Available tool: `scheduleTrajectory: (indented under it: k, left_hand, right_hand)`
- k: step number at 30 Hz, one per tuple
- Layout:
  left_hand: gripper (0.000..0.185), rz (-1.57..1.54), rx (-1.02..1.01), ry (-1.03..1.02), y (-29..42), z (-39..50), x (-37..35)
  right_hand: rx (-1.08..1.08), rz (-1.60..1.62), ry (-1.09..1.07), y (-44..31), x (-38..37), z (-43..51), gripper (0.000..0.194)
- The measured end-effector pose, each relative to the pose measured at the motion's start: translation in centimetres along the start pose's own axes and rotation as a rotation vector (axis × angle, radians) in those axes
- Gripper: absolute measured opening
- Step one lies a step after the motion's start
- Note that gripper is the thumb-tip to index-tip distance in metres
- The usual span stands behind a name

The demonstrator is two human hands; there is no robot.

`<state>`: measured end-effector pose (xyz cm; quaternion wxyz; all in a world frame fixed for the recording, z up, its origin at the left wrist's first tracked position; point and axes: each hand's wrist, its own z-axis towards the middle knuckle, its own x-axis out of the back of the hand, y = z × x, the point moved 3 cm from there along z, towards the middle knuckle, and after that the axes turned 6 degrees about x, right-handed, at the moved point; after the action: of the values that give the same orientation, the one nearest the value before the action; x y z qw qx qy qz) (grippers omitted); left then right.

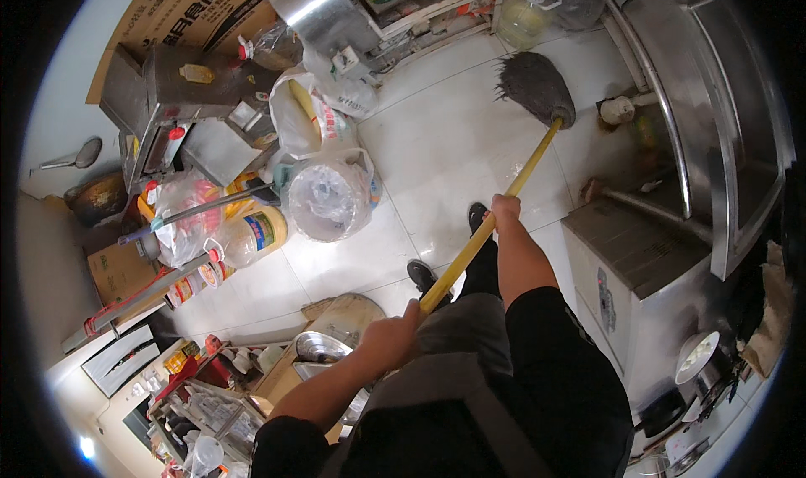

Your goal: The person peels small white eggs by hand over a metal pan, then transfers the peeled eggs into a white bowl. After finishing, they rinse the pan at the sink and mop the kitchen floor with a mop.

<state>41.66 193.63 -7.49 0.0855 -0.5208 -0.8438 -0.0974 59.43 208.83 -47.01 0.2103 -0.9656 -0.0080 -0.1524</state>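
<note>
A string mop with a yellow pole [469, 251] runs diagonally from my waist to the far right. Its dark grey mop head [535, 87] lies spread on the white tiled floor [434, 138], near the foot of a steel counter. My left hand [393, 336] is wrapped around the upper end of the pole, close to my body. Farther down the shaft, my right hand [505, 212] grips it with the arm stretched forward. Both of my dark shoes [420, 275] show on the floor beneath the pole.
On the left stand a lined bucket [330, 197], a white sack [296, 112] and a large oil jug [252, 235]. A plastic jug with a red cap [526, 15] is beyond the mop head. Steel rails [655, 93] and a cardboard box [630, 251] border the right side.
</note>
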Motion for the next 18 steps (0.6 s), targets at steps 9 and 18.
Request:
scheduleTrajectory:
  k: [9, 18]
  left_hand:
    - [0.056, -0.124, 0.184, 0.010, -15.8, -9.6, -9.4]
    - [0.036, -0.228, 0.773, -0.031, -29.6, -26.2, -22.0]
  right_hand:
    - [-0.044, -0.069, -0.111, 11.2, -10.5, -17.1, 0.029]
    - [-0.340, 0.019, -0.447, 29.6, -20.2, -35.4, 0.030]
